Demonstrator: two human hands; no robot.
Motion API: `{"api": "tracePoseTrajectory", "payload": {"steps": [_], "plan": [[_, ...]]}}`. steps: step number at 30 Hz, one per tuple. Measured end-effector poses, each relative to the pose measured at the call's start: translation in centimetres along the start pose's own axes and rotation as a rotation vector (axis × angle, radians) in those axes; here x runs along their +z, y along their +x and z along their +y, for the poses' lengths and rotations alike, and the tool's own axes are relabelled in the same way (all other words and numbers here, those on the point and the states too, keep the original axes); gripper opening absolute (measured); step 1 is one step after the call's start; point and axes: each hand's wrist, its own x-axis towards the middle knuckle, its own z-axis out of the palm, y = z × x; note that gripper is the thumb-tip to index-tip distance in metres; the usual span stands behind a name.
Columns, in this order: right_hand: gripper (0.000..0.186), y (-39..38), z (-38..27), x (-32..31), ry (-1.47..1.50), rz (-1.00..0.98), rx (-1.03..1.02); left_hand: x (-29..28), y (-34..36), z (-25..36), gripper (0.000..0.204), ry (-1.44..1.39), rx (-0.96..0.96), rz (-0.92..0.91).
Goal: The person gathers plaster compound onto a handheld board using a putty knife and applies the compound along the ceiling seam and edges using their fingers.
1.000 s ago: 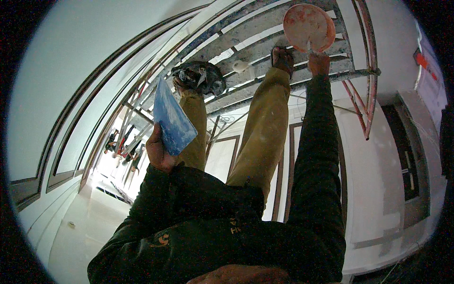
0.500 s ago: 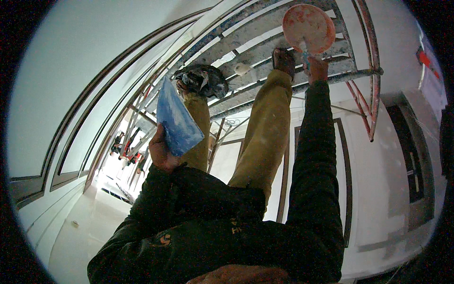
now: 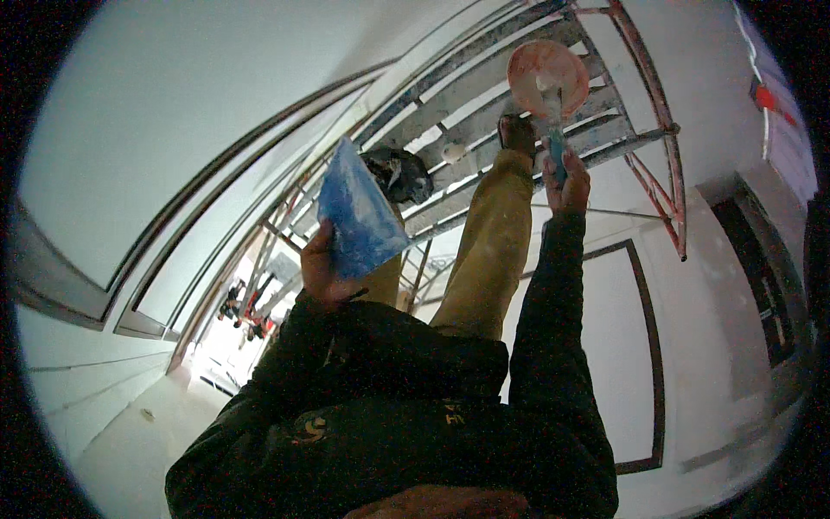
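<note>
My left hand [image 3: 320, 270] grips a flat blue board [image 3: 359, 212] by its lower edge and holds it tilted in front of my left leg. My right hand [image 3: 566, 183] is stretched out and closed around a blue-handled putty knife [image 3: 556, 143]. Its blade, loaded with white paste, points at a round reddish bucket [image 3: 521, 69] of white paste. The bucket stands on the scaffold planks [image 3: 467, 95] just past my right shoe [image 3: 517, 132]. Both my legs are in tan trousers.
A dark bag-like thing [image 3: 399, 173] lies on the planks by my left foot. Red scaffold tubes [image 3: 659, 121] frame the platform's right side. Far below are a white floor, panelled walls [image 3: 622, 346] and small figures [image 3: 246, 307] near a bright doorway.
My right hand has drawn back from the bucket's rim toward my body, bringing the putty knife with it. The blue board has shifted slightly to the right in view.
</note>
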Motion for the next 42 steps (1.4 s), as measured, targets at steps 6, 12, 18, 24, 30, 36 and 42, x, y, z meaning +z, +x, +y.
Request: {"api": "tracePoseTrajectory", "payload": {"steps": [6,12,18,24,30,36,42], "plan": [[0.048,-12.5,-5.4,8.3,0.104,-0.148,-0.210,9.1,-4.8,1.7,0.045,0.244,0.014,-0.174],[0.050,-24.9,-10.0,17.4,-0.033,-0.391,-0.498,16.8,-12.7,4.5,0.044,0.479,0.104,-0.419],[0.045,-32.4,-12.7,22.7,-0.627,-0.352,-0.881,20.2,-22.1,6.4,0.044,0.591,0.174,-0.597],[0.038,-36.7,-12.3,24.5,-0.902,-0.272,-0.983,20.4,-28.3,7.4,0.047,0.597,0.171,-0.739],[0.035,-40.2,-11.4,24.5,-0.898,-0.300,-1.053,19.4,-31.4,8.1,0.045,0.572,0.189,-0.782],[0.038,-43.2,-11.1,25.9,-0.830,-0.273,-1.223,19.6,-33.9,9.1,0.041,0.470,0.263,-0.889],[0.069,-44.4,-11.0,33.9,-0.027,-0.688,-0.842,20.9,-36.1,8.7,0.036,0.365,0.342,-0.927]]}}
